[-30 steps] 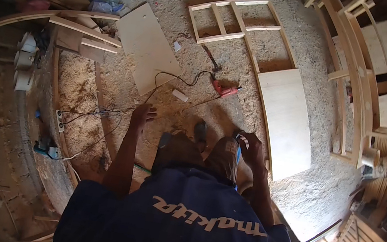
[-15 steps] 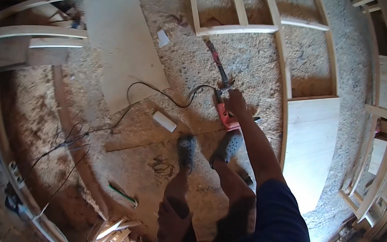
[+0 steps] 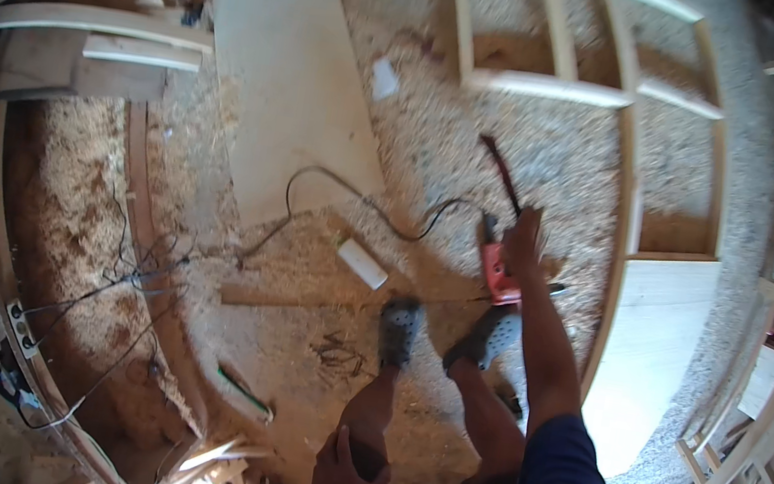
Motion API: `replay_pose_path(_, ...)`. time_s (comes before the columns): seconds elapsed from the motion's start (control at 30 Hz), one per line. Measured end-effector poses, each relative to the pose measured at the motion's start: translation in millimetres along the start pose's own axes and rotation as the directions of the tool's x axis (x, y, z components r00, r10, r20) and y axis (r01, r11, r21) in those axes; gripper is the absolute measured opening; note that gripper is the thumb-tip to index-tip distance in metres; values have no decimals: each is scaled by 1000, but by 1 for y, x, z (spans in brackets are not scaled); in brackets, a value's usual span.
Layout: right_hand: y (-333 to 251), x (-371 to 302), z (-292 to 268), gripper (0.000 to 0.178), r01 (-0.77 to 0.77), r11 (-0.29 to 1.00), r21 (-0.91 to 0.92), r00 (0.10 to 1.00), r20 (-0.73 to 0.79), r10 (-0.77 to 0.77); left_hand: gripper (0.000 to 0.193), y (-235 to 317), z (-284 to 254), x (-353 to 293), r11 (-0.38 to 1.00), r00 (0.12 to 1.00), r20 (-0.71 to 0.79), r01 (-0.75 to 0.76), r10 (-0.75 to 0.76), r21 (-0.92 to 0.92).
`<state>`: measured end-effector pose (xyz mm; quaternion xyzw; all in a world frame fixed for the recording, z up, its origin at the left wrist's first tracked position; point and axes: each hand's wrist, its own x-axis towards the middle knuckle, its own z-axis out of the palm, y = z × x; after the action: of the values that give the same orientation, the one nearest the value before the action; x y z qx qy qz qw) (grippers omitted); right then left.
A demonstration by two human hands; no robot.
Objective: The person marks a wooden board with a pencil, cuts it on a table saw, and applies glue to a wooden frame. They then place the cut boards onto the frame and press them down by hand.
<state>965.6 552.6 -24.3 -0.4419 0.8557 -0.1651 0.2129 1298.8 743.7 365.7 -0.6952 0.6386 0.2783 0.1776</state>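
Note:
My right hand [image 3: 523, 245] is closed around the near end of a slim red-and-dark tool [image 3: 501, 173], whose long part slants away to the upper left. Its gripped end is hidden by my fingers. Just below this hand a red corded power tool [image 3: 499, 282] lies on the floor by my right shoe, partly covered by my wrist. A black cord [image 3: 354, 194] trails left from it. My left hand [image 3: 349, 471] rests on my left knee, with nothing in it and its fingers laid over the knee.
A plywood sheet [image 3: 292, 75] lies at the far left, and a white block [image 3: 363, 264] near my shoes. Wooden frames [image 3: 630, 179] lie to the right, one partly covered with a pale panel [image 3: 656, 335]. Shavings [image 3: 76, 193] and tangled cords [image 3: 139, 274] fill the left side.
The slim tool has swung to a different slant with my right hand closed at its near end. The whole view has shifted, moving the floor things rightward. My left hand stays on the knee.

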Motion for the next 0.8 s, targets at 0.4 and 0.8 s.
replay_pose_path(0.4, -152, -493, -427, 22, -196, 783, 590, 951, -81, 298, 77, -160, -42, -16, 856, 696, 523, -495, 493, -149)
replay_pose_path(0.8, -339, -975, -509, 24, 48, 459, 887, 174, -460, 871, 44, -160, -101, -3, -277, -226, 803, -958, 551, -79)
